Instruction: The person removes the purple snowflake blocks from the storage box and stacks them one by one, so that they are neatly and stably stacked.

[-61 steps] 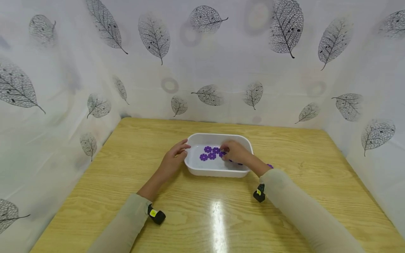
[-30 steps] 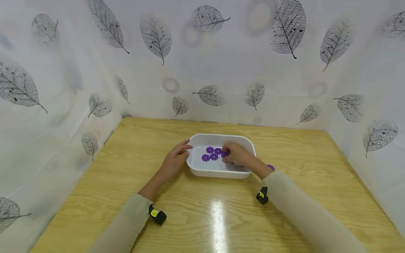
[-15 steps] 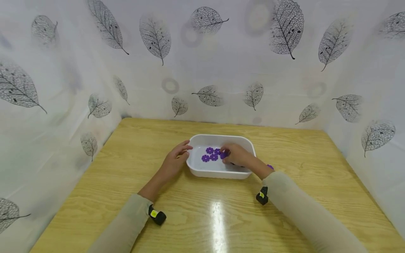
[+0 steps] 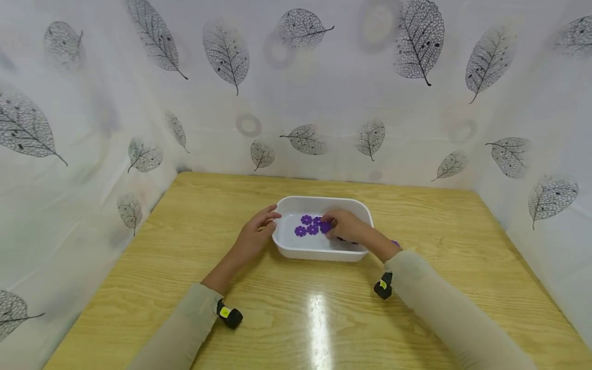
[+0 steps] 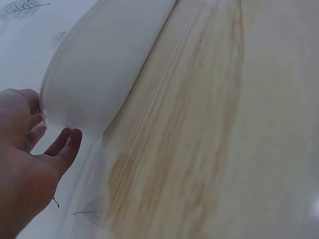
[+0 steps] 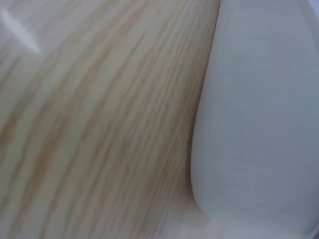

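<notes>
A white plastic tray (image 4: 319, 255) stands near the middle of the table. My left hand (image 4: 253, 234) is at its left end, fingertips touching the rim; the left wrist view shows the relaxed fingers and thumb (image 5: 67, 149) around that end. Inside the tray, my right hand (image 4: 348, 226) pinches a purple flower-shaped disc (image 4: 325, 227) between thumb and fingers. Several like it, such as one purple disc (image 4: 300, 231), lie flat just left of that hand. More purple shows under the palm, mostly hidden. The right wrist view has only the tray's outer wall (image 6: 254, 124), without the hand.
Another purple disc (image 4: 395, 243) lies on the wooden table (image 4: 277, 318), right of the tray and partly behind the right forearm. Light cloth (image 4: 324, 77) with a leaf print hangs behind the table and along both sides.
The right hand stays inside the tray, and the disc at its fingertips has turned and shifted slightly. The left hand keeps its place at the tray's end. The loose discs lie as before.
</notes>
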Motion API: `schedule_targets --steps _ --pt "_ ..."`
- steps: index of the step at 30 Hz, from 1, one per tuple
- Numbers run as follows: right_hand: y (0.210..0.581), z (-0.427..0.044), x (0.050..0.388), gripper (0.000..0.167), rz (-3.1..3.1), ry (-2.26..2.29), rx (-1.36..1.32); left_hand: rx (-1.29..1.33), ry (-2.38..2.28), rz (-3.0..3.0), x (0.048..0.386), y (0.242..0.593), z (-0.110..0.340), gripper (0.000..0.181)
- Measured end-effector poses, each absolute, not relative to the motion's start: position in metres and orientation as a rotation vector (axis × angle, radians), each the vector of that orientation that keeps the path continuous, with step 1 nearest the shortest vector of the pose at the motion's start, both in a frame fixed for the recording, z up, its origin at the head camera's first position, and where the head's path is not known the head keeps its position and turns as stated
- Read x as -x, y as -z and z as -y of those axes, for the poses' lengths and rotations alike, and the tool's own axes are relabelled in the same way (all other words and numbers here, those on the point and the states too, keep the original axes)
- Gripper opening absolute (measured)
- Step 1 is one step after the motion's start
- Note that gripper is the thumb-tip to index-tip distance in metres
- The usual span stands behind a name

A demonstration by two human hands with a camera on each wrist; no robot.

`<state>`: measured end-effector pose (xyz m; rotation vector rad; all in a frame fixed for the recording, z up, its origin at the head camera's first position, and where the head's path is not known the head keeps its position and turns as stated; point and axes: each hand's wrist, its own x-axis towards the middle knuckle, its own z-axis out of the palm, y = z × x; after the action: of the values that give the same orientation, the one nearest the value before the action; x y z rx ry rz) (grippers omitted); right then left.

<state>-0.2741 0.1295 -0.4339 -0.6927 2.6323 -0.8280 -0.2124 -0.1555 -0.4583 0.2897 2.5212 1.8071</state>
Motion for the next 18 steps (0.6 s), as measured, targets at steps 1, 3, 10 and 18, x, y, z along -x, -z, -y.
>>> schedule_targets --steps 1,3,10,18 --pt "0.434 -0.13 0.275 0.043 -2.632 0.828 0.694 -0.292 -1.811 -2.519 0.212 0.458 0.155 0.032" --pt "0.435 -0.13 0.275 0.044 -2.629 0.83 0.686 -0.3 -1.813 -2.518 0.212 0.458 0.155 0.032" --pt "0.433 -0.132 0.278 0.045 -2.631 0.866 0.714 -0.294 -1.795 -2.526 0.212 0.457 0.155 0.031" --pt "0.422 -0.131 0.276 0.045 -2.629 0.916 0.75 -0.299 -1.776 -2.571 0.212 0.456 0.156 0.03"
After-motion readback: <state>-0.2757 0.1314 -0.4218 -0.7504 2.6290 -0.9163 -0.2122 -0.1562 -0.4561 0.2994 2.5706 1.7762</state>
